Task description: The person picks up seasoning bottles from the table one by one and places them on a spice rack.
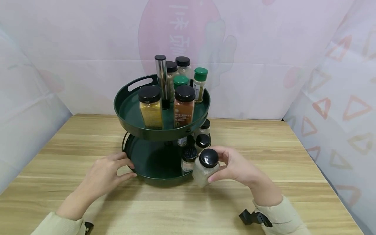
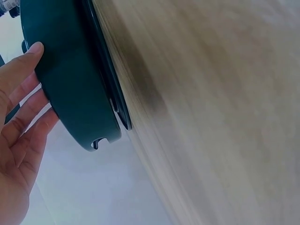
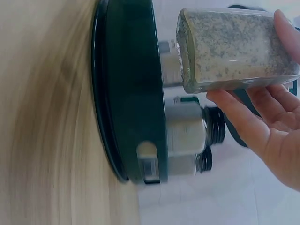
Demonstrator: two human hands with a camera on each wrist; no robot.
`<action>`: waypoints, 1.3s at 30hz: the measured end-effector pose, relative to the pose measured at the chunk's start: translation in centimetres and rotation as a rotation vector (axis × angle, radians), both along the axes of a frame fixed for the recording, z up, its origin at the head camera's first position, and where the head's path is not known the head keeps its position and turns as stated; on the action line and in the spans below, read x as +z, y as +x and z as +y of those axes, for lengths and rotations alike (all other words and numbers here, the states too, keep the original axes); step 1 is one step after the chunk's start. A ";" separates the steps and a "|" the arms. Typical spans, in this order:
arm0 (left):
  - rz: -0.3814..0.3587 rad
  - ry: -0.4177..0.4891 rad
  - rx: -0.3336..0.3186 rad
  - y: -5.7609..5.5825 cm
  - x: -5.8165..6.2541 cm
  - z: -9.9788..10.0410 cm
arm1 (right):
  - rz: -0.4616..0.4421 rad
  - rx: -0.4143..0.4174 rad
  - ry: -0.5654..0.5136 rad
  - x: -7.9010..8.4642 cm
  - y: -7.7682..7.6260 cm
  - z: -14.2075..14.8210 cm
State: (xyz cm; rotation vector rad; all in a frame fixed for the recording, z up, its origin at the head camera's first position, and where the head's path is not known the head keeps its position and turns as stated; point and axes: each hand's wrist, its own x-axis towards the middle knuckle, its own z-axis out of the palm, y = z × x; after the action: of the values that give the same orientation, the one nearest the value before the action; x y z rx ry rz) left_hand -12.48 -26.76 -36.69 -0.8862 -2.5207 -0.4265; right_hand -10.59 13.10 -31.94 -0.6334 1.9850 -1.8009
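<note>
A dark green two-tier round rack (image 1: 164, 182) stands on the table with spice jars on both tiers. At its left side my left hand (image 1: 107, 171) holds the lower tier's rim, the thumb on the outer wall (image 2: 70, 93). My right hand (image 1: 235, 164) grips a clear square spice jar (image 1: 201, 174) with a black lid, tilted at the lower tier's front right edge. Pale speckled seasoning fills this jar, seen larger in the right wrist view (image 3: 234, 47). Beside it, a small black-lidded jar (image 1: 188, 164) stands on the lower tier.
On the upper tier are a yellow spice jar (image 1: 150, 114), a red sweet pepper jar (image 1: 183, 111), a tall silver grinder (image 1: 161, 76), and green-capped bottles (image 1: 199, 88). More black-lidded jars (image 3: 185, 131) line the lower tier's right side. A printed cloth (image 1: 102, 39) hangs behind the wooden table (image 1: 164, 215).
</note>
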 end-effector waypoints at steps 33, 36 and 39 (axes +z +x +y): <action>0.030 0.032 -0.004 -0.1 -0.2 0.0 | -0.005 -0.027 0.002 -0.3 -0.2 -11.0; 0.031 0.031 -0.007 -0.2 -0.2 0.0 | 0.002 -0.074 0.001 -0.6 -0.3 -11.9; 0.029 0.029 -0.003 -0.2 -0.2 0.0 | 0.022 -0.115 -0.014 -0.8 -0.3 -12.7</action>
State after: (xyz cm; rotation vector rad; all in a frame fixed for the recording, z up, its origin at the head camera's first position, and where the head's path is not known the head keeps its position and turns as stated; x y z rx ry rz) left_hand -12.68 -26.79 -36.91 -0.8786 -2.4814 -0.4472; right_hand -10.92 0.35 -32.71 -0.5563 2.0632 -1.8835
